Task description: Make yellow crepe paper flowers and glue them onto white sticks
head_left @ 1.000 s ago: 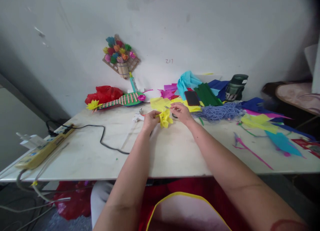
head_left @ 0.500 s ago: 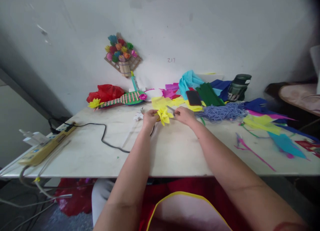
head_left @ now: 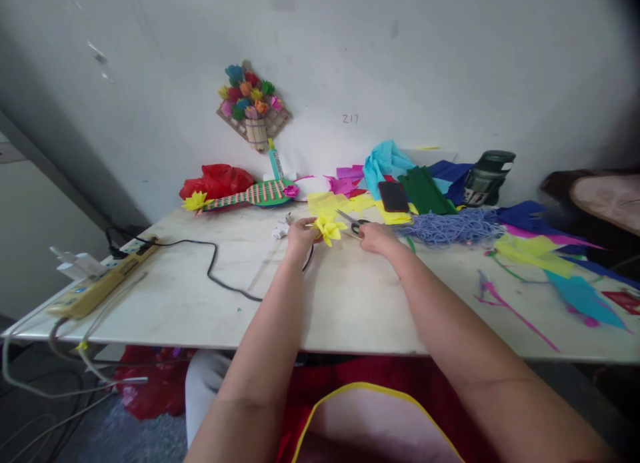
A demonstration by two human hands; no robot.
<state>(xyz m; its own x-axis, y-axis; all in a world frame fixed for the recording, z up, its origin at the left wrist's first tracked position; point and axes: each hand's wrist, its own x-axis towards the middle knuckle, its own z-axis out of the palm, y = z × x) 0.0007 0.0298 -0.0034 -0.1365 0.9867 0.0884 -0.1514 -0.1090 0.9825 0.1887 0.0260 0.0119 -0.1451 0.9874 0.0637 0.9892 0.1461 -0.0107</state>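
Note:
My left hand (head_left: 301, 235) is closed around the base of a yellow paper flower (head_left: 329, 230), whose pointed petals spread open just above the table. To its right, my right hand (head_left: 379, 239) has its fingers curled at the dark handles of a pair of scissors (head_left: 354, 221). The blades point left and away from me, behind the flower and apart from it. How the fingers sit on the handles is partly hidden. A white glue gun (head_left: 281, 230) lies just left of my left hand.
Behind my hands lie yellow crepe paper (head_left: 325, 202), a phone (head_left: 393, 197) and dark green paper (head_left: 425, 190). Purple yarn (head_left: 450, 229) and a bottle (head_left: 489, 178) are to the right. At left are a paper-decorated lute shape (head_left: 265, 193), a black cord (head_left: 215, 266) and a power strip (head_left: 107, 279).
My right hand has drawn right, away from the flower, with the scissors; more of their handles shows. The flower stays in my left hand. The whole view has shifted slightly.

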